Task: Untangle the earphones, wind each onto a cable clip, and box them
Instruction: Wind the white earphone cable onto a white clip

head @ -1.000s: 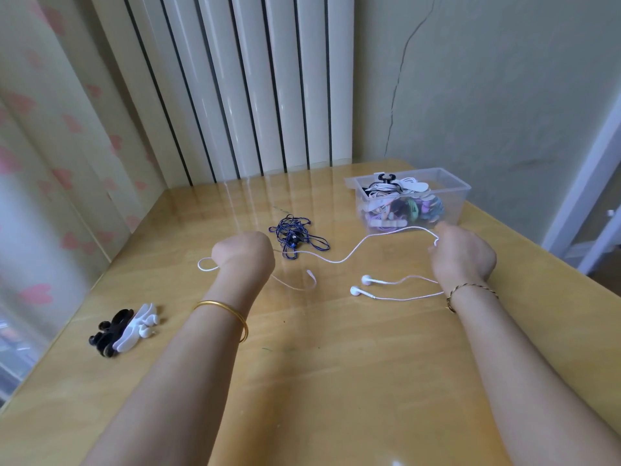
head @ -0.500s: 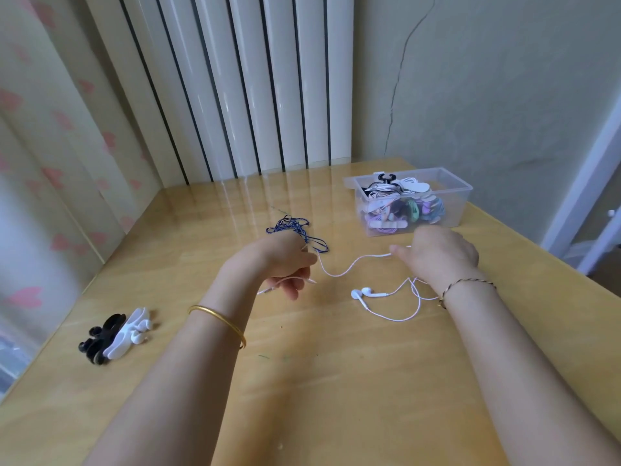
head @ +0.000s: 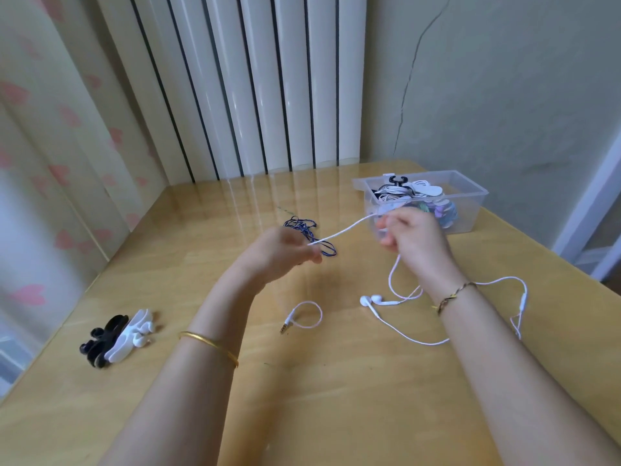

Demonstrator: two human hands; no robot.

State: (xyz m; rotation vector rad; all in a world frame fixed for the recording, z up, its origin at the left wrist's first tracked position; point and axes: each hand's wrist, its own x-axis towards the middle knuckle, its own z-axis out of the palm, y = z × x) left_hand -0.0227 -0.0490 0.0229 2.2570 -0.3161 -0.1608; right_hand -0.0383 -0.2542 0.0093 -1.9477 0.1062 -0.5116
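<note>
Both hands are raised over the middle of the wooden table (head: 336, 398) and hold the white earphones (head: 379, 302) between them. My left hand (head: 279, 253) pinches the white cable, which runs taut up to my right hand (head: 413, 240), whose fingers curl round it. The two earbuds lie on the table below my right wrist, and the jack plug (head: 285, 327) lies with a small loop in front of my left hand. A tangled blue earphone (head: 309, 233) lies just beyond my left hand. Black and white cable clips (head: 116, 338) lie at the left.
A clear plastic box (head: 467, 213) with wound earphones on clips stands at the back right, behind my right hand. A white radiator and walls close off the far side. The table's left and right edges are near.
Both hands have lifted off the table and drawn closer, pulling a stretch of the white cable taut between them. The jack end and a cable loop now lie on the table.
</note>
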